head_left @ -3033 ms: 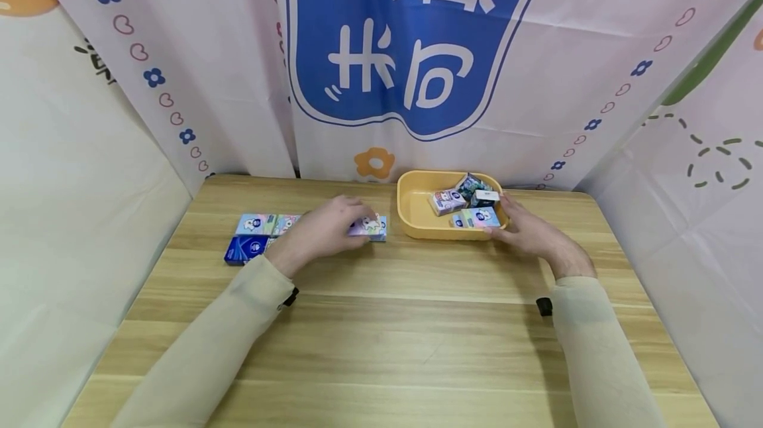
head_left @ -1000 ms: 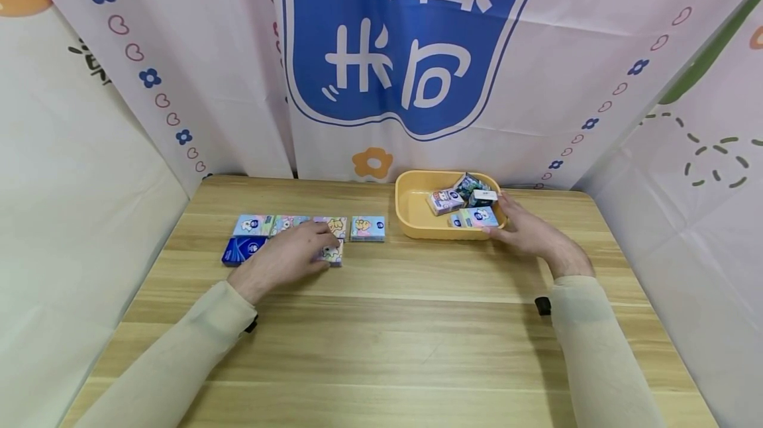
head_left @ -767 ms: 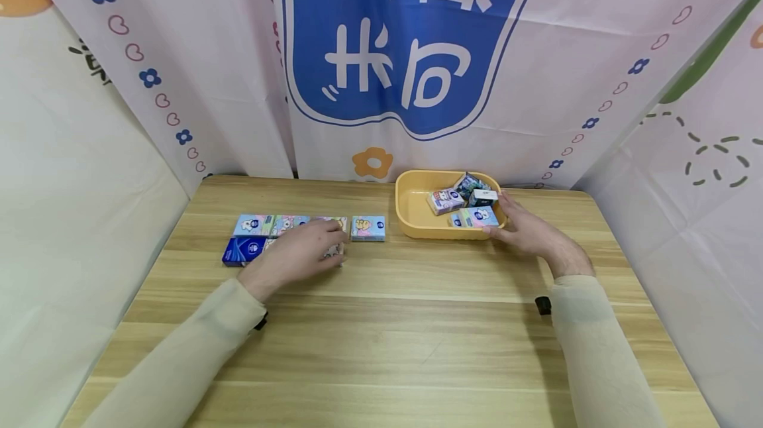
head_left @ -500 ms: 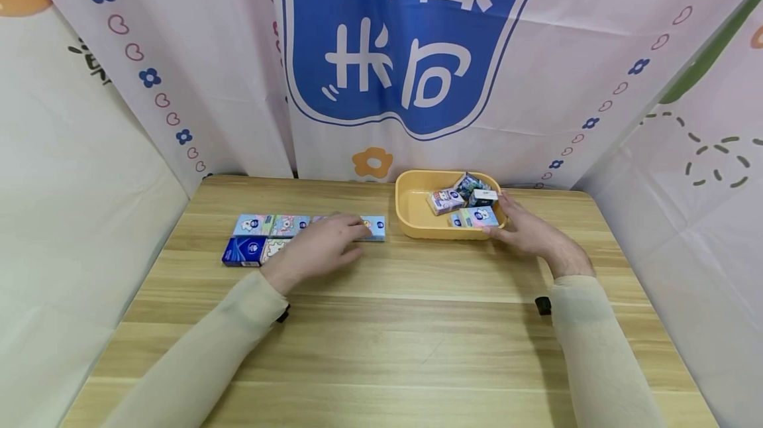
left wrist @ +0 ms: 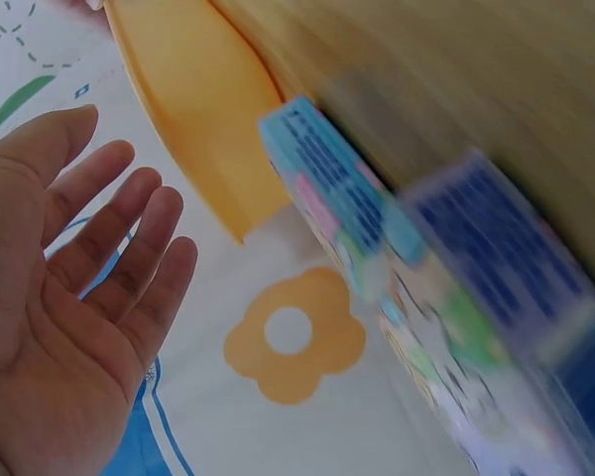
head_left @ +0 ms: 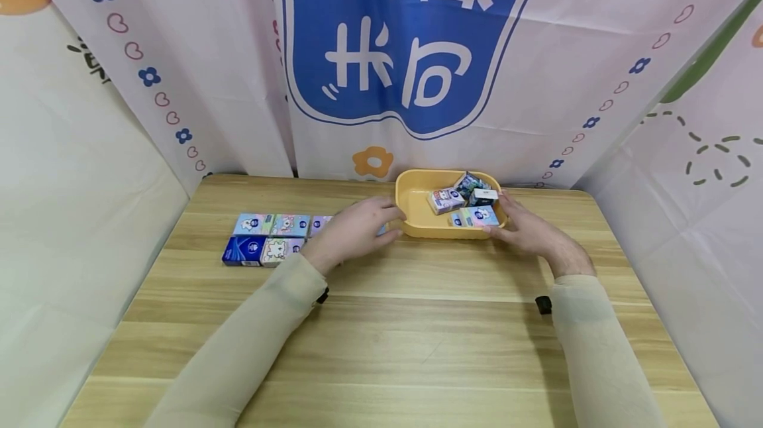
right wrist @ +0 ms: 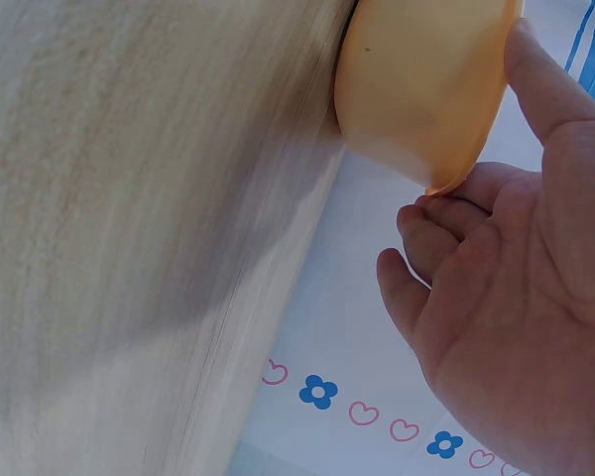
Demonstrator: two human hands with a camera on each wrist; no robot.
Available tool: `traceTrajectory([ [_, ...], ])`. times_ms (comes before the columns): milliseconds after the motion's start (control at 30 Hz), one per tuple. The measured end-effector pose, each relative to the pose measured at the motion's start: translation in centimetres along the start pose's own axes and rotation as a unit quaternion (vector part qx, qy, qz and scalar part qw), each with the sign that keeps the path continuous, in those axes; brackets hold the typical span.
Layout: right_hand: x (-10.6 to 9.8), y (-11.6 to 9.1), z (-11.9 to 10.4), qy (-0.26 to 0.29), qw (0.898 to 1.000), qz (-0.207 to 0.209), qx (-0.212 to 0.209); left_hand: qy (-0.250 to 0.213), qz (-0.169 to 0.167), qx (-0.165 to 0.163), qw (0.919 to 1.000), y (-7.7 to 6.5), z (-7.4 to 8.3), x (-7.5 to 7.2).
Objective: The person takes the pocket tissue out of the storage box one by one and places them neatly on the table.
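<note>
The person's left hand (head_left: 356, 230) hangs over the right end of a set of small printed packs, palm and fingers loosely spread; its grip is well open and has hold of nothing. Its fingertips are near the left end of a yellow plastic basket with rounded corners (head_left: 416, 208), and whether they touch it cannot be told from the head view. Behind the hand, the light-blue end of one pack (head_left: 382, 230) shows beside the fingers, partly hidden. To the left, on the light wood-grain counter (head_left: 417, 335), the back row holds a pale-blue pack (head_left: 254, 224), a pastel pink-and-blue pack (head_left: 291, 224) and a partly covered purple pack (head_left: 318, 223); in front lie a dark-blue glossy pack (head_left: 243, 251) and a white pack with a cartoon figure (head_left: 280, 250). The right hand (head_left: 539, 237) has the basket's right end between thumb and fingers, its grip narrowed only to the breadth of that end. Inside the basket, nearest this grip, are a pastel light-blue pack (head_left: 481, 216) and a dark box with a white top (head_left: 483, 198); a purple-and-white pack (head_left: 446, 201) and a dark patterned pack (head_left: 469, 183) lie farther from the fingers.
</note>
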State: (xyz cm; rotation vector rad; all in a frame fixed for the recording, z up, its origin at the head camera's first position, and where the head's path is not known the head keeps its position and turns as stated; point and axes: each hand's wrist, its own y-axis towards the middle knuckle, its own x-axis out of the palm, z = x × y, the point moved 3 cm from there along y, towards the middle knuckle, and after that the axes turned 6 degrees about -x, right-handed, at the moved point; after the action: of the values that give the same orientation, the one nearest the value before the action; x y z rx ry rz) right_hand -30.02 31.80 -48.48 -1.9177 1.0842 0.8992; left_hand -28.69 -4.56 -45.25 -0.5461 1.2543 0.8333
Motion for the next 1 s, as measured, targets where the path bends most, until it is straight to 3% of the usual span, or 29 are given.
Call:
traceTrajectory([
  [600, 0.0, 0.0, 0.0, -0.002, 1.000, -0.001, 0.004, -0.034, -0.011, -0.006, 0.9993, 5.8, 2.3, 2.5],
  [1000, 0.0, -0.1, 0.0, -0.002, 1.000, -0.003, 0.009, -0.036, -0.007, -0.034, 0.9988, 9.6, 3.1, 4.3],
])
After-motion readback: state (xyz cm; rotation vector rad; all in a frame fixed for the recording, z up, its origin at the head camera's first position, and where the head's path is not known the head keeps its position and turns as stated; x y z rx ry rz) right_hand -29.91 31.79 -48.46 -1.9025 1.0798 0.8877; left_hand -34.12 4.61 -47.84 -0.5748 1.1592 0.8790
